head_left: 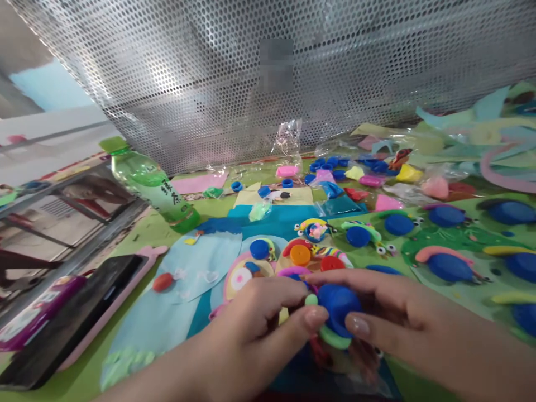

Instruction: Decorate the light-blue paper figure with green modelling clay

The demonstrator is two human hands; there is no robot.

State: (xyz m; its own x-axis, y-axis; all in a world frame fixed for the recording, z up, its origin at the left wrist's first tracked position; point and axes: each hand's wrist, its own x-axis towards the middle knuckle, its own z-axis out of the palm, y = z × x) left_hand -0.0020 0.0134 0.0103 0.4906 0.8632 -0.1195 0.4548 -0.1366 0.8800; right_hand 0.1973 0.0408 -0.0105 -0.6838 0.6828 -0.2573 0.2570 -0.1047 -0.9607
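Between my two hands is a blue bottle cap (338, 304) with a strip of pale green modelling clay (334, 338) along its lower edge. A small round end of the clay sits at the cap's left side. My right hand (402, 312) grips the cap, thumb in front and fingers behind. My left hand (263, 315) is closed, its thumb and index finger pinching at the round green end. Just behind lie cap-and-clay snails, among them an orange cap (300, 255), a red cap (332, 263) and a blue cap with striped clay (259, 249).
At the left a green-capped drink bottle (157, 187) leans, with a black phone (71, 318) and a purple packet (42, 312) nearer. Several blue-cap snails (450, 267) lie at the right. Loose caps and clay bags (408, 173) lie along the perforated metal panel (209, 84).
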